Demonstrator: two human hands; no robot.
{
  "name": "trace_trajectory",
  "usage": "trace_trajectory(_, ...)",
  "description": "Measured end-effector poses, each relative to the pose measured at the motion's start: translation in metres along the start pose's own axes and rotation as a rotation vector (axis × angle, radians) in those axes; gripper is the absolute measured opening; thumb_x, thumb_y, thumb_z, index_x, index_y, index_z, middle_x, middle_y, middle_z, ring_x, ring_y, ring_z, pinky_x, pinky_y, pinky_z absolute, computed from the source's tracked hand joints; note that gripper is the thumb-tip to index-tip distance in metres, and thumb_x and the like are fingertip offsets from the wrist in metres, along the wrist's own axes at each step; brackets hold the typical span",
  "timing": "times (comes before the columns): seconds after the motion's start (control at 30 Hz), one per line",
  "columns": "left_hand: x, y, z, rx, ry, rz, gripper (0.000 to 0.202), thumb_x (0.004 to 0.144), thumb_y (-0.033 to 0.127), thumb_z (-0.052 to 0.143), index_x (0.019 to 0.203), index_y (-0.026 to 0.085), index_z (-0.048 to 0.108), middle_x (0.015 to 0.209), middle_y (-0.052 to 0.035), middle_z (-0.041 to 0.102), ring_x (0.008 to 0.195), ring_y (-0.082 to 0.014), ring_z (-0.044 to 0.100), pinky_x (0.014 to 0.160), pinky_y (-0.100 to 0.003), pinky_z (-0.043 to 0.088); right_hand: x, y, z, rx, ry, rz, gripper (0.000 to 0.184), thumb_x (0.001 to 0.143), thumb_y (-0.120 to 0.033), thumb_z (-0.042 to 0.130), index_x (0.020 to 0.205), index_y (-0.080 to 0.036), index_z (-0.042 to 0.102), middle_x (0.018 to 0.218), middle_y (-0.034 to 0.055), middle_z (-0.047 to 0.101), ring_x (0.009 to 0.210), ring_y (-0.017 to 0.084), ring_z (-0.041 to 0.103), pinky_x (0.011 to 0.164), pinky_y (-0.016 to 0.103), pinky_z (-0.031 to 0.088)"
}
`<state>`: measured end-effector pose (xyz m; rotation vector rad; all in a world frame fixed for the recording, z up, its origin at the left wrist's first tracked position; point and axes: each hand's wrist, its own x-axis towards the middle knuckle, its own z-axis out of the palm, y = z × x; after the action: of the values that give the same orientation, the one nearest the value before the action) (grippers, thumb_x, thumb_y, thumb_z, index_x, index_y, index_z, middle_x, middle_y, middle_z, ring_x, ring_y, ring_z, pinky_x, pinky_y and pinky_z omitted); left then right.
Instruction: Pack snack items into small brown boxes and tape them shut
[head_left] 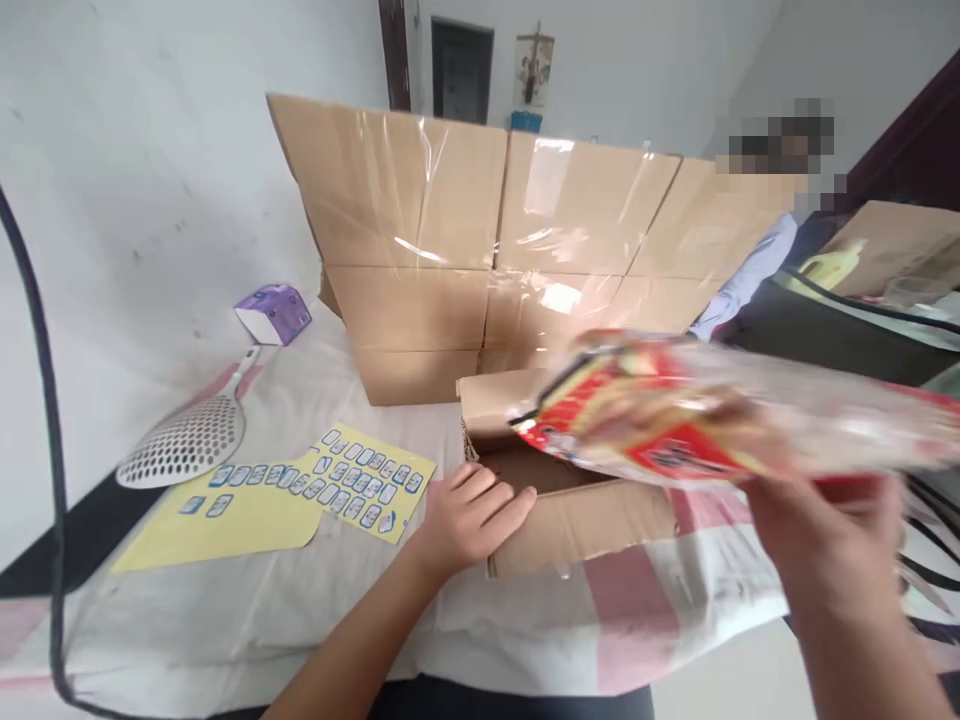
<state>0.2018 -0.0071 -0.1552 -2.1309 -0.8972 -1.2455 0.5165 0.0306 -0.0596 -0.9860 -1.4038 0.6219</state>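
Right hand (817, 530) gripping packet (825, 400), tip over box (592, 530) at worktop's (525, 640) near edge. Left hand (476, 515) on box's near-left corner, can't tell if gripping. Risk: long packet snags rim, tips box.

Left hand (469, 520) lies back upward, loosely curled — right hand (814, 515), partly blurred, is bent in a grip

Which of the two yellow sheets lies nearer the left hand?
The sticker-covered sheet, just beside the left hand, with rows across it; the other sheet is mostly bare and lies by the white perforated scoop.
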Motion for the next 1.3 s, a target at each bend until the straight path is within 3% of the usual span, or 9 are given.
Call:
trace_trajectory(0.13, -0.004, 0.001, 0.005, -0.019, 0.115, 0.03, 0.012, 0.086, 0.009, 0.071, 0.093, 0.019, 0.068, 0.08, 0.0014, 0.071, 0.072, -0.0129, 0.053, 0.073, -0.032, 0.045, 0.01, 0.008, 0.072, -0.089, -0.254, 0.062, 0.04, 0.077, -0.041, 0.083, 0.106, -0.03, 0.057, 0.108, 0.0039, 0.067, 0.1, 0.027, 0.069, 0.091, 0.044, 0.059)
trace_trajectory(0.3, -0.007, -0.006, 0.006, -0.049, 0.143, -0.016, 0.02, 0.08, 0.009, 0.078, 0.092, 0.021, 0.069, 0.082, 0.0035, 0.069, 0.077, -0.0122, 0.053, 0.072, -0.03, 0.045, 0.018, 0.009, 0.101, -0.085, -0.25, 0.099, 0.038, 0.083, -0.049, 0.076, 0.102, -0.03, 0.049, 0.107, 0.0035, 0.065, 0.094, 0.024, 0.068, 0.082, 0.039, 0.06)
trace_trajectory(0.43, -0.007, -0.011, 0.004, -0.057, 0.133, -0.031, 0.017, 0.081, 0.009, 0.077, 0.089, 0.022, 0.069, 0.082, 0.0041, 0.07, 0.075, -0.0118, 0.051, 0.069, -0.03, 0.043, 0.022, 0.015, 0.108, -0.014, -0.267, 0.159, 0.032, 0.088, -0.049, 0.07, 0.106, -0.031, 0.051, 0.114, 0.0053, 0.065, 0.108, 0.028, 0.067, 0.09, 0.042, 0.06)
trace_trajectory(0.53, -0.005, -0.012, 0.003, -0.056, 0.119, -0.024, 0.015, 0.083, 0.011, 0.076, 0.089, 0.022, 0.07, 0.08, 0.0047, 0.07, 0.073, -0.0114, 0.051, 0.068, -0.03, 0.041, 0.026, 0.025, 0.107, -0.123, -0.448, 0.189, 0.033, 0.094, -0.048, 0.062, 0.121, -0.031, 0.053, 0.121, 0.0042, 0.065, 0.112, 0.027, 0.066, 0.095, 0.042, 0.058)
trace_trajectory(0.7, -0.01, -0.01, 0.004, -0.03, 0.068, -0.007, 0.014, 0.087, 0.014, 0.074, 0.096, 0.024, 0.07, 0.083, 0.0051, 0.069, 0.072, -0.0109, 0.05, 0.071, -0.032, 0.039, 0.042, 0.032, 0.112, -0.584, -0.798, 0.056, 0.019, 0.096, -0.044, 0.058, 0.1, -0.026, 0.064, 0.097, 0.0036, 0.07, 0.105, 0.028, 0.067, 0.099, 0.041, 0.055)
trace_trajectory(0.83, -0.017, -0.001, 0.003, 0.047, 0.091, -0.077, 0.021, 0.086, 0.017, 0.076, 0.102, 0.03, 0.073, 0.102, 0.0037, 0.073, 0.09, -0.0147, 0.054, 0.09, -0.036, 0.042, 0.055, 0.03, 0.13, -0.821, -1.06, 0.013, 0.021, 0.094, -0.03, 0.054, 0.108, -0.022, 0.067, 0.11, 0.0079, 0.073, 0.11, 0.03, 0.067, 0.097, 0.042, 0.054)
trace_trajectory(0.97, -0.018, 0.003, 0.002, 0.04, 0.078, -0.284, 0.026, 0.088, 0.023, 0.075, 0.108, 0.038, 0.072, 0.136, 0.0009, 0.067, 0.133, -0.0261, 0.048, 0.115, -0.052, 0.029, 0.058, 0.018, 0.133, -1.097, -0.901, -0.052, 0.015, 0.087, -0.026, 0.061, 0.098, -0.019, 0.068, 0.097, 0.0099, 0.075, 0.092, 0.029, 0.07, 0.077, 0.037, 0.055)
trace_trajectory(1.1, -0.015, -0.003, 0.001, -0.07, -0.105, -0.245, 0.038, 0.091, 0.009, 0.059, 0.118, 0.033, 0.07, 0.147, -0.0057, 0.061, 0.147, -0.028, 0.044, 0.118, -0.056, 0.026, 0.058, 0.005, 0.12, -1.321, -0.735, -0.124, 0.012, 0.085, -0.031, 0.066, 0.084, -0.019, 0.066, 0.081, 0.011, 0.072, 0.078, 0.029, 0.069, 0.064, 0.035, 0.049)
trace_trajectory(1.3, -0.014, -0.001, 0.008, -0.105, -0.174, -0.214, 0.043, 0.091, 0.01, 0.058, 0.126, 0.033, 0.069, 0.141, -0.0037, 0.066, 0.14, -0.0222, 0.052, 0.119, -0.048, 0.023, 0.07, 0.018, 0.104, -1.44, -1.08, -0.005, 0.024, 0.094, -0.036, 0.06, 0.085, -0.015, 0.07, 0.084, 0.0128, 0.073, 0.076, 0.026, 0.07, 0.063, 0.033, 0.047)
